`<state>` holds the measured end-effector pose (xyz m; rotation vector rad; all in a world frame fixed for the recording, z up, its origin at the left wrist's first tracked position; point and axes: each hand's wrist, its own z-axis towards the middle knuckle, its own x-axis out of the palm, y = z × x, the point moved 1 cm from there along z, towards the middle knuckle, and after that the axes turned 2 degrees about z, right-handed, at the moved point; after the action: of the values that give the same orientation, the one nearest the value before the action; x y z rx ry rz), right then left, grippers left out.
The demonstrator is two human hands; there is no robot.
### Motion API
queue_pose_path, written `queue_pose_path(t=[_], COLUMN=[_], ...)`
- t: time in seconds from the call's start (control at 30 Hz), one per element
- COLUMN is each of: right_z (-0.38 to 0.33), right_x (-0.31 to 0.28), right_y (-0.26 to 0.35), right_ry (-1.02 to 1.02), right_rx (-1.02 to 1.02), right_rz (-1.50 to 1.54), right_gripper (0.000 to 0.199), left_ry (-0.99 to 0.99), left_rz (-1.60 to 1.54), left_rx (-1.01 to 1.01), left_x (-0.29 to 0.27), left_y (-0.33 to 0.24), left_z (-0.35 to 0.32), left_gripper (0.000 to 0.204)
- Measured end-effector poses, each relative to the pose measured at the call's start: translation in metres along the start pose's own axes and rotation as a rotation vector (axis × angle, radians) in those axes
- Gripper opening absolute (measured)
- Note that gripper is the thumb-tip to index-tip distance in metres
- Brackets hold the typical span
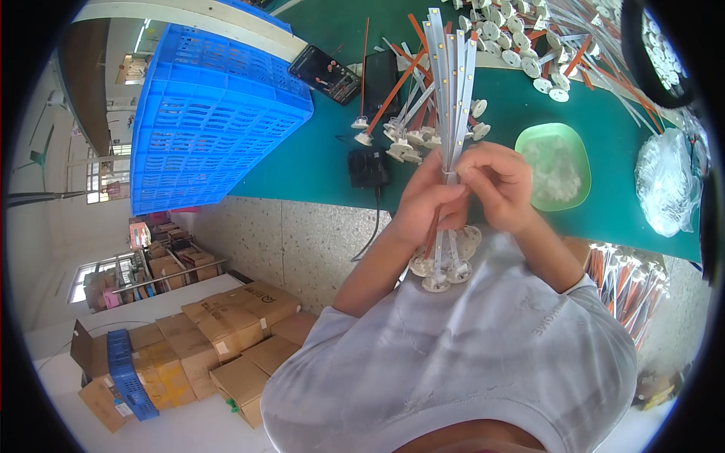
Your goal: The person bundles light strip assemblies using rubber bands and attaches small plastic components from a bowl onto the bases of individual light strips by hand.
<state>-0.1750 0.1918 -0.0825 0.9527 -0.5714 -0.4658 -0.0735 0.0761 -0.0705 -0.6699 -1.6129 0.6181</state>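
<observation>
In front of my chest I hold a bundle of LED light strips (pixel 451 98), narrow pale bars dotted with small yellowish squares. The bundle stands roughly upright, and its round white end discs (pixel 445 270) hang below my hands. My left hand (pixel 423 205) is closed around the strips. A thin pale band (pixel 450 174) crosses the bundle just above that grip. My right hand (pixel 501 181) pinches at this band with thumb and forefinger; the fingertips partly hide it. Behind the bundle, more strips with white discs (pixel 408 147) lie on the green table (pixel 332 151).
A light green bowl (pixel 582 198) of whitish, translucent small stuff sits right of my hands, beside a clear plastic bag (pixel 667 185). Disc-ended strips (pixel 521 38) pile up at the far right. A blue crate (pixel 219 113), a phone (pixel 325 74) and a black corded device (pixel 368 167) are at left.
</observation>
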Motion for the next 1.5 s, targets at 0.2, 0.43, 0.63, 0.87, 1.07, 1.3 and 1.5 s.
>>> queue_pose_path(t=[0.2, 0.43, 0.63, 0.87, 1.07, 1.3, 1.5], right_z=[-0.002, -0.008, -0.009, 0.001, 0.000, -0.002, -0.003], right_x=[0.002, 0.016, 0.016, 0.007, 0.001, 0.003, 0.010], right_y=[-0.008, -0.002, 0.019, 0.028, 0.016, 0.009, 0.010], right_ry=[0.004, -0.120, -0.043, 0.015, 0.067, 0.056, 0.078], right_rx=[0.132, 0.173, -0.120, -0.535, -0.569, -0.556, -0.405], right_rz=[0.184, 0.174, -0.387, -0.687, -0.754, -0.806, -0.839], right_gripper=[0.006, 0.005, 0.018, 0.033, 0.033, 0.027, 0.015], left_ry=[-0.207, -0.356, -0.321, -0.370, -0.377, -0.417, -0.409], left_rz=[0.224, 0.456, 0.555, 0.509, 0.613, 0.859, 1.270], left_rx=[0.106, 0.154, 0.182, 0.090, 0.121, 0.137, 0.269], left_x=[0.011, 0.003, 0.006, -0.009, 0.003, 0.003, 0.008], left_y=[0.004, 0.006, 0.008, 0.001, 0.002, -0.004, -0.009], left_z=[-0.005, -0.002, 0.002, -0.007, -0.009, -0.012, -0.007], left_gripper=[0.030, 0.033, 0.027, 0.035, 0.030, 0.032, 0.025])
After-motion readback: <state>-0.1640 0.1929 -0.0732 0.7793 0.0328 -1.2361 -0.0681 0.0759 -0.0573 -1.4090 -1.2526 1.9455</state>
